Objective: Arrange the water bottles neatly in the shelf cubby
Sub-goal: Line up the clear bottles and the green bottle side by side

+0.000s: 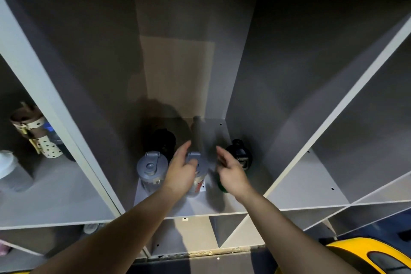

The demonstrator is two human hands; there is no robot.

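Several water bottles stand on the floor of the middle shelf cubby (189,209). A clear bottle with a grey flip lid (152,165) is front left. Beside it a second grey-lidded bottle (199,162) stands under my left hand (181,171), whose fingers curl over its lid. Behind them are a black bottle (162,140) and a tall grey slim bottle (198,133). A dark green bottle with a black cap (239,153) stands at the right, just behind my right hand (231,173), which hovers with fingers spread and holds nothing.
The left cubby holds a polka-dot cream bottle (44,144), a brown bottle with a strap (25,121) and a white-lidded container (7,162). The right cubby (311,184) is bare. A yellow object (364,256) lies at the bottom right, below the shelf.
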